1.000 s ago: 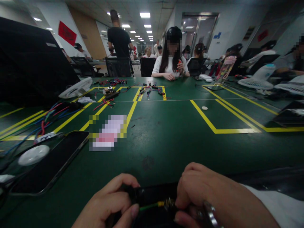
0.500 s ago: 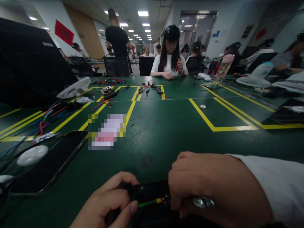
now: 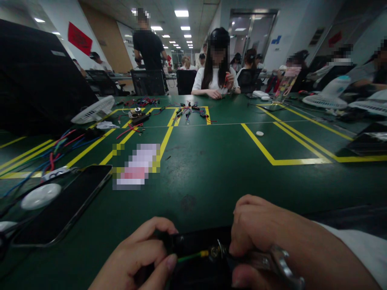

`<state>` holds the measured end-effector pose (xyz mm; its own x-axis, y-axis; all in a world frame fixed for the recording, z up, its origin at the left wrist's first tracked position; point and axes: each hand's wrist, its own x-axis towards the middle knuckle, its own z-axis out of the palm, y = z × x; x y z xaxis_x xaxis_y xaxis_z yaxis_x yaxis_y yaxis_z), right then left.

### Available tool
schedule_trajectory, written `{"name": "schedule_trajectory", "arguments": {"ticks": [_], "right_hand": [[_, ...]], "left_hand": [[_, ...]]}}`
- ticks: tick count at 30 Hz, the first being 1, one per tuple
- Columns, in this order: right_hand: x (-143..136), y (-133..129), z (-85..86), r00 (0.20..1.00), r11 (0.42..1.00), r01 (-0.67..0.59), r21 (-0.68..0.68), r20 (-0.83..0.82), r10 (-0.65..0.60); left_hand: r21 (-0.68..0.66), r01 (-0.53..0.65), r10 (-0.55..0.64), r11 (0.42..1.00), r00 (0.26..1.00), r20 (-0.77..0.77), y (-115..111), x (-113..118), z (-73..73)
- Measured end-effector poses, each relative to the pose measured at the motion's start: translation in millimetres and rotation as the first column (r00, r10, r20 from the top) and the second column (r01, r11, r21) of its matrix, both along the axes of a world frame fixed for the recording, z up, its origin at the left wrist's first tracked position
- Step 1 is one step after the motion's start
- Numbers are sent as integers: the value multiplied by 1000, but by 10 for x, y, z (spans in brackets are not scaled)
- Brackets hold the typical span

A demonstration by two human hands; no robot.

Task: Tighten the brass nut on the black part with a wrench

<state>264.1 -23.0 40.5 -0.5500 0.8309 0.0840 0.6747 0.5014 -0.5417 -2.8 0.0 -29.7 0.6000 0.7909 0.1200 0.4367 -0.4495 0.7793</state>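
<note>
Pinching thin green-and-yellow insulated wire (image 3: 192,256) in left hand (image 3: 142,253); grasping silver metal hand tool (image 3: 281,262) in right hand (image 3: 267,235). Already positioned end-on at round metal fitting (image 3: 214,253) by black casing (image 3: 199,239), near centre; not yet released, cannot tell if fastened.

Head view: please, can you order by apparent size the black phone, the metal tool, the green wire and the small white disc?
1. Black phone
2. Metal tool, visible part
3. Green wire, visible part
4. Small white disc

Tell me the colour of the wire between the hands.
Green wire, yellow near one end; head view.
</note>
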Motion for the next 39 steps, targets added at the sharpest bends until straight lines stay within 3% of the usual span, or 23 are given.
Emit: {"name": "schedule_trajectory", "arguments": {"ticks": [7,15,18,25,29,32,36,39], "right_hand": [[-16,44,-44,994,992,-111,57,-10,112],[-60,38,-10,997,997,-72,-5,11,72],[-35,101,14,981,981,-191,14,-43,191],[47,258,173,914,901,-399,-171,3,405],[70,288,191,906,895,-416,-162,7,422],[83,257,186,923,910,-384,-159,-73,377],[73,100,172,980,991,-36,-129,-200,9],[31,-13,140,990,996,79,-46,-114,-83]], "left_hand": [[24,-2,2,1000,1000,-5,-8,5,25],[19,5,-5,1000,1000,-6,-11,4,31],[29,4,-4,1000,1000,-4,-14,4,26],[-24,82,-83,996,995,-48,8,-21,-3],[-28,71,-71,997,997,-16,4,-25,-9],[-32,19,-19,999,1000,3,-11,-16,-4],[-2,6,-6,1000,1000,16,-15,-9,6],[2,5,-5,1000,1000,12,-11,-8,6]]}}
